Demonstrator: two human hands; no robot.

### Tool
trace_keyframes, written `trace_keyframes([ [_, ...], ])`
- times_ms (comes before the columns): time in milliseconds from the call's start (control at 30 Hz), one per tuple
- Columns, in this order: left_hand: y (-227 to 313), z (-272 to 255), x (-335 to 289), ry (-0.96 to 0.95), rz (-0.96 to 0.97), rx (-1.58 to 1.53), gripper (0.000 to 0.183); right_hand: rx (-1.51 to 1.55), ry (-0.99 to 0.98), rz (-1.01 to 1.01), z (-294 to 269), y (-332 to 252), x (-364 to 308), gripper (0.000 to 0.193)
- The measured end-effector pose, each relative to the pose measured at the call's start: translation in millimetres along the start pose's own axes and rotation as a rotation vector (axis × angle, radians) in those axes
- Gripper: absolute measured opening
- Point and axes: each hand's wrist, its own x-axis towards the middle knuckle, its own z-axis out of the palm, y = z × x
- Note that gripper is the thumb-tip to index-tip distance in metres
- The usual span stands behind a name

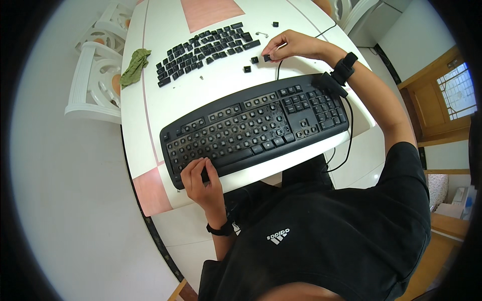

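Note:
A black computer keyboard (241, 163) lies slanted along the table's near side. Most of its main keys are bare of caps, with small square stems showing; the number pad and part of the bottom row keep theirs. My left hand (198, 181) rests on its lower left corner, fingertips bunched against the thumb; what they pinch, if anything, is hidden. Beyond the keyboard, my right hand (288, 46) pinches a black keycap (267, 58) just at the tabletop. Two loose keycaps, one nearer (247, 69) and one beside the fingers (254, 60), lie left of it.
Rows of removed keycaps (201, 52) spread across the table (196, 98) behind the keyboard. Farther right are a single keycap (275, 24) and a small wire tool (261, 34). A green cloth (135, 67) hangs at the left edge by white chairs (93, 83). The cable (350, 138) loops off the right side.

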Motion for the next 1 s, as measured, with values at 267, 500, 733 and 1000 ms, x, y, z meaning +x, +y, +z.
trace_keyframes([
  [267,0.2,0.0,-0.2,0.002,-0.007,-0.011,0.007,-0.101,-0.009,-0.009,6.4,-11.7,-0.6,0.029],
  [500,-1.6,-0.2,-0.8,0.001,0.002,-0.013,0.011,-0.207,0.006,-0.059,12.6,-18.9,6.2,0.029],
  [733,-3.7,-0.2,-2.4,0.001,-0.003,-0.010,0.011,-0.236,0.003,-0.075,13.5,-18.6,9.6,0.030],
  [1000,1.8,-1.0,-0.5,-0.004,-0.037,-0.026,0.006,-0.298,-0.053,-0.027,14.1,-7.7,23.7,0.028],
])
